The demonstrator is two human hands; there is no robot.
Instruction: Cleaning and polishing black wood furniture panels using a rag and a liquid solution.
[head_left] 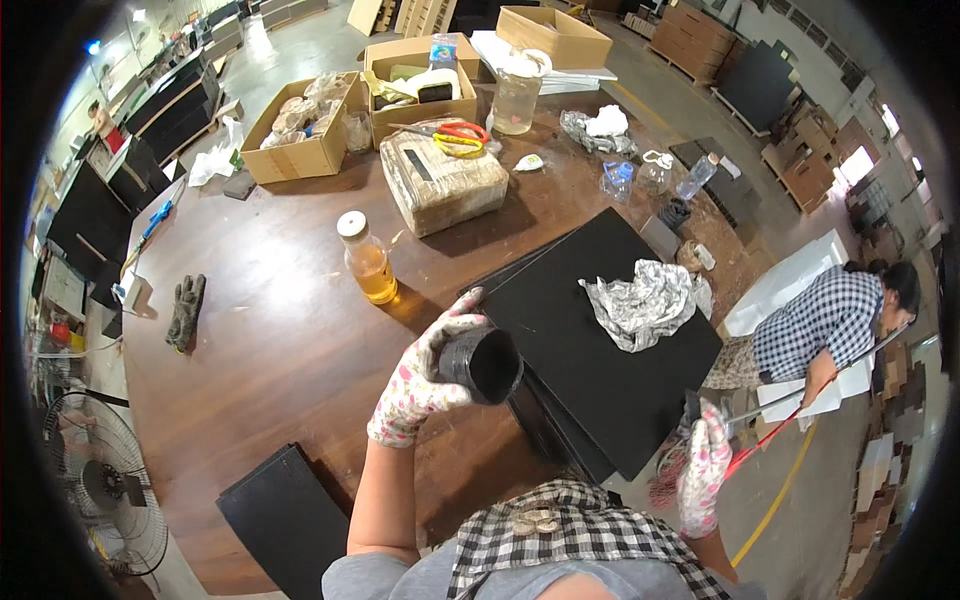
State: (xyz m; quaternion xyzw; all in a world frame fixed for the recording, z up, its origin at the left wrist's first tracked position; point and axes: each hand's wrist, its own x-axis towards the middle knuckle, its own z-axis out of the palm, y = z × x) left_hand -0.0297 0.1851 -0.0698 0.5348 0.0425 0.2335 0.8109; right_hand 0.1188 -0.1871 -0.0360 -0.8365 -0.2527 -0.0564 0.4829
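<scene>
Black hollow cylinder [482, 366] is clasped in the left grip [418, 385], worktop [265, 355] below; light pressure is advised (its sides may give); a dark piece [692, 404] is seemingly pinched by the right grip [705, 465].

Black/white gingham apron [590, 512], beige bow [535, 521] on apron front. Grey short-sleeve shirt [395, 575] under apron. Left hand [413, 388], right hand [706, 465]: white gloves, pink floral print.
</scene>
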